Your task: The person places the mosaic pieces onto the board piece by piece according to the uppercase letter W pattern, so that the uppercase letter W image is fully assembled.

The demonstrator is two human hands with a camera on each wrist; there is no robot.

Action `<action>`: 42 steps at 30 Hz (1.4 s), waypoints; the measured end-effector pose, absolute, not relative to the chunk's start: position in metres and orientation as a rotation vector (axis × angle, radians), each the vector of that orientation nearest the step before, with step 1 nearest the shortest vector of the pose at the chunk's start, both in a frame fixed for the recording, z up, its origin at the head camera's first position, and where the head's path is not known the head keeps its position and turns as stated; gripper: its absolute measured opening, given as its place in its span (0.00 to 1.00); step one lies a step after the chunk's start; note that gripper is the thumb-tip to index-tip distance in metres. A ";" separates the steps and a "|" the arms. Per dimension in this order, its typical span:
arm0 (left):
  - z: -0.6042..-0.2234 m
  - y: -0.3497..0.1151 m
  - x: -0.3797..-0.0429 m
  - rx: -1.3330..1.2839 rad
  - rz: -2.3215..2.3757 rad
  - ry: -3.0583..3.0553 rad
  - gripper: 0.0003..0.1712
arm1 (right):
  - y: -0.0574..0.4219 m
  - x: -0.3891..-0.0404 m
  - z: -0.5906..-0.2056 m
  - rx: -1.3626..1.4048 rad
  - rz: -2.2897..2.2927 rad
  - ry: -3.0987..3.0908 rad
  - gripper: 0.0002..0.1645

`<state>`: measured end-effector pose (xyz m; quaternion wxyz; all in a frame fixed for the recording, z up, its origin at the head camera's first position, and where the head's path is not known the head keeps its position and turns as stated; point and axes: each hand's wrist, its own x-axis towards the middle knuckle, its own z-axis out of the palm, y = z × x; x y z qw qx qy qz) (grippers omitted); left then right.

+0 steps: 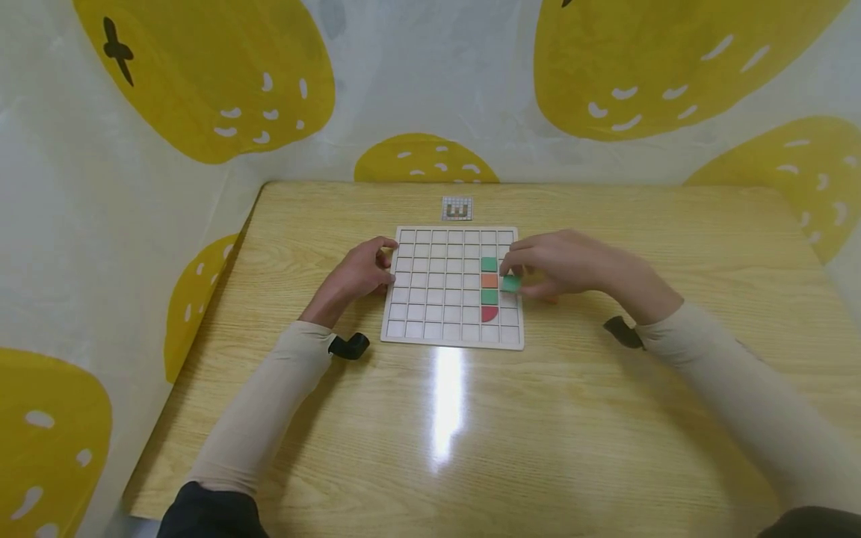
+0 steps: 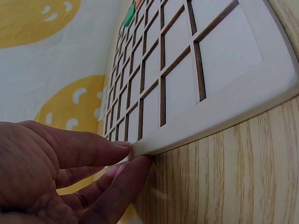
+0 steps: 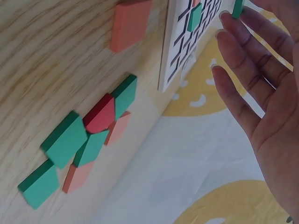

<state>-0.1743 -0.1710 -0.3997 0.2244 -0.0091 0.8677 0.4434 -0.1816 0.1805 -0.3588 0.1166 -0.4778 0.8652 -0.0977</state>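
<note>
A white grid board lies flat on the table. One column toward its right side holds a green square tile, an orange square tile, another green tile and a red rounded tile. Over the rightmost column, my right hand pinches a green tile; only a sliver of that green tile cannot be told apart in the left wrist view. My left hand touches the board's left edge with thumb and fingertip apart, as its fingers also show up close.
Several loose tiles lie beside the board: green ones, a red one and orange ones. The right hand mostly hides them in the head view. Behind the board is a small pattern card. A patterned cloth hangs beyond the table.
</note>
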 end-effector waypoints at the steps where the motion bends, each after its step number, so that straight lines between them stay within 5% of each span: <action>1: -0.400 -0.171 -0.174 -0.026 1.223 2.394 0.37 | 0.179 -0.182 -0.359 -1.397 -0.291 2.529 0.16; 42: -0.399 -0.171 -0.175 -0.029 1.219 2.388 0.36 | 0.134 -0.183 -0.374 -1.528 -0.399 2.361 0.19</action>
